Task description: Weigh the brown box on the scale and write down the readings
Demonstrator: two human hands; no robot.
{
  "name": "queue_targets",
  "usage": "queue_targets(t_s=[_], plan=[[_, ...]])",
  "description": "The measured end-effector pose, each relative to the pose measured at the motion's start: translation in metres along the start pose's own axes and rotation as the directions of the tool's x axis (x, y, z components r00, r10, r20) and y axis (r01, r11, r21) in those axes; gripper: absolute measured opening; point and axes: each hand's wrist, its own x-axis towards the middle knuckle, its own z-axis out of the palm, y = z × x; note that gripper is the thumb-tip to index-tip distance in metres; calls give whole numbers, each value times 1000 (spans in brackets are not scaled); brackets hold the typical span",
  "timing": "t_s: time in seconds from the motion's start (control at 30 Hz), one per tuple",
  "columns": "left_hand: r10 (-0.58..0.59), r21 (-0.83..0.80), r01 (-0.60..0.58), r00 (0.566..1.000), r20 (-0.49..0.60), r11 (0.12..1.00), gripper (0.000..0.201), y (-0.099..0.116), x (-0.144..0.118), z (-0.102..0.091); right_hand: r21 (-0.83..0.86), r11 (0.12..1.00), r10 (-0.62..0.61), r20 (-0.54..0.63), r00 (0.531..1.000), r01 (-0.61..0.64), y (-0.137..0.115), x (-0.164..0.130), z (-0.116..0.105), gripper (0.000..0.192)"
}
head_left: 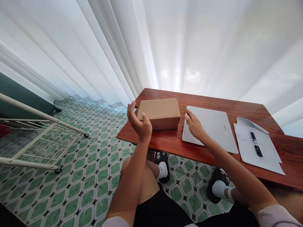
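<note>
A closed brown cardboard box (163, 112) lies on the reddish wooden table (205, 98), towards its left end. At the box's left side is my left hand (141, 123), fingers apart and thumb raised; it holds nothing, and I cannot tell whether it touches the cardboard. My right hand (194, 123) is over the left part of a closed silver-grey laptop (216, 127), a short way right of the box. Its fingers are stretched out towards the box with nothing in them.
Right of the laptop lie white paper sheets (248, 151) with a black marker (256, 143) on top. A white metal rack on casters (44, 140) stands on the green tiled floor (94, 170) at left. White curtains (208, 47) hang behind the table.
</note>
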Motion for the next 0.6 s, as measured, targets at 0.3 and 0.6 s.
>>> queue_targets(t_s=[0.3, 0.6], plan=[[608, 83, -617, 787, 108, 783, 42, 34, -31, 41, -432, 894, 28, -218, 975, -122, 29, -50, -165, 23], [864, -256, -826, 476, 163, 503, 46, 81, -65, 90, -762, 511, 337, -249, 908, -398, 82, -86, -249, 16]])
